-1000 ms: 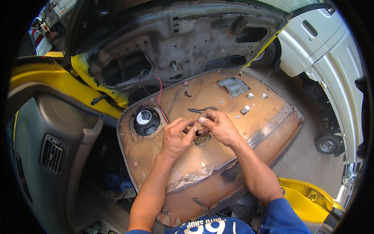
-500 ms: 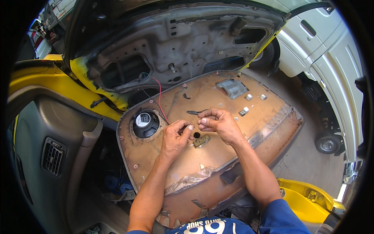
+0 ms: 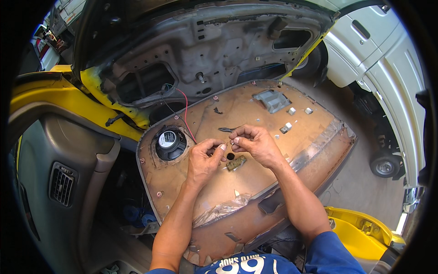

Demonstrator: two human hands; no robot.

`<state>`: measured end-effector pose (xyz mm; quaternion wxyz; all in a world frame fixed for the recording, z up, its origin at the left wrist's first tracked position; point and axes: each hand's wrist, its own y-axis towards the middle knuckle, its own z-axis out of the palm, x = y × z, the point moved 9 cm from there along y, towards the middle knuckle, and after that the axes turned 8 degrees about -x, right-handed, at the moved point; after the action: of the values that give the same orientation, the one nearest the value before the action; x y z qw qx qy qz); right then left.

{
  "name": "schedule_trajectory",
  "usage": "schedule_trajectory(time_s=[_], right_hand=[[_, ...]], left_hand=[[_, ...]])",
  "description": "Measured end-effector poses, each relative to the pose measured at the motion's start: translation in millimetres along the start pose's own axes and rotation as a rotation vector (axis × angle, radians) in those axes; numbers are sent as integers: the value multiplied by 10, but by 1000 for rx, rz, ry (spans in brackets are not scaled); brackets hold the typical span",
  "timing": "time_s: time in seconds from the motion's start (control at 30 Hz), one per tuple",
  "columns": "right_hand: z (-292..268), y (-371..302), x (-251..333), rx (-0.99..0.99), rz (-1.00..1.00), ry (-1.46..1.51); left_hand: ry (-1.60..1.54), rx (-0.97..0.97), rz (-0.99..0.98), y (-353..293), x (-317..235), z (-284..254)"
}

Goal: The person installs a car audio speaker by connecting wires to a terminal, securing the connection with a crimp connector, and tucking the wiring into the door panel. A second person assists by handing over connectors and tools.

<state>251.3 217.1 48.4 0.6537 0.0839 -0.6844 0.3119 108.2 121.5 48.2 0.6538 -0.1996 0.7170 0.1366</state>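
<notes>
My left hand (image 3: 204, 163) is closed in a pinch above the brown door panel (image 3: 191, 208). A red wire (image 3: 186, 112) hangs from the door and runs into that hand, with its end hidden by the fingers. Beside it my right hand (image 3: 255, 145) also pinches, thumb against forefinger, on something too small to make out. The fingertips of both hands are close together but apart. Just beyond my right hand lie dark pliers (image 3: 225, 129), partly covered by it. A round black speaker (image 3: 170, 142) sits in the panel to the left.
The yellow-edged door (image 3: 182, 59) stands behind the panel. White clips (image 3: 291, 111) and a grey plastic piece (image 3: 272, 101) lie toward the far right. A lumpy brownish piece (image 3: 236, 163) is below my hands. The dashboard (image 3: 68, 160) is at left, a white vehicle (image 3: 365, 55) at right.
My right hand has shifted slightly up and left, its fingertips bending a little differently. My left hand stays almost in place, still pinching.
</notes>
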Motion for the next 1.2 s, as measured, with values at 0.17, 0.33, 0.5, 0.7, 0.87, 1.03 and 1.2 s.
schedule_trajectory(time_s=[0.17, 0.33, 0.5, 0.7, 0.87, 1.03, 1.2], right_hand=[[43, -18, -80, 28, 73, 63], [82, -27, -71, -59, 57, 195], [51, -23, 72, -108, -98, 7], [63, -8, 137, -13, -204, -193], [112, -31, 182, -9, -260, -237], [115, -56, 204, -7, -215, -263], [122, -59, 215, -22, -224, -263]], left_hand=[[16, -35, 89, 19, -44, -16], [23, -100, 153, 6, -65, -18], [7, -77, 64, 18, -12, -51], [157, 47, 185, 36, -121, -52], [138, 94, 89, 32, -64, -26], [96, 110, -8, 35, 3, -19], [83, 148, -51, 31, 46, 1]])
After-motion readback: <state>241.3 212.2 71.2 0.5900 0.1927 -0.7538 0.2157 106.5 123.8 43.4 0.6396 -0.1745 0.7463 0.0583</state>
